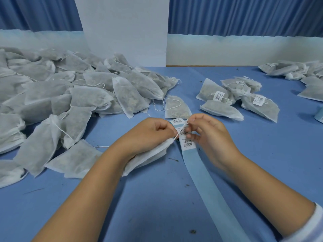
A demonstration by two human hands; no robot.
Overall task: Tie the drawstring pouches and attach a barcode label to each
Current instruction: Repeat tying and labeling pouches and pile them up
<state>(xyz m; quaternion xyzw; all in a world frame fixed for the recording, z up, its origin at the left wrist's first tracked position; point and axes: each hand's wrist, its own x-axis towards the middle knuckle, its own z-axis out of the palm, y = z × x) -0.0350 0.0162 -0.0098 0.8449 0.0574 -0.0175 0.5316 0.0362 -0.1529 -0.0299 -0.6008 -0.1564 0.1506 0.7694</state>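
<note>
Pouch heap (70, 95) lies left, labelled pouches (236, 100) right, label strip (206, 180) between.

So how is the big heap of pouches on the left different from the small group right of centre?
The left heap holds many pouches piled over one another; the right group has only a few. Pouches in the right group carry white barcode labels; none show on the left heap. Both are the same white drawstring pouches with dark filling, on the blue table.
</note>
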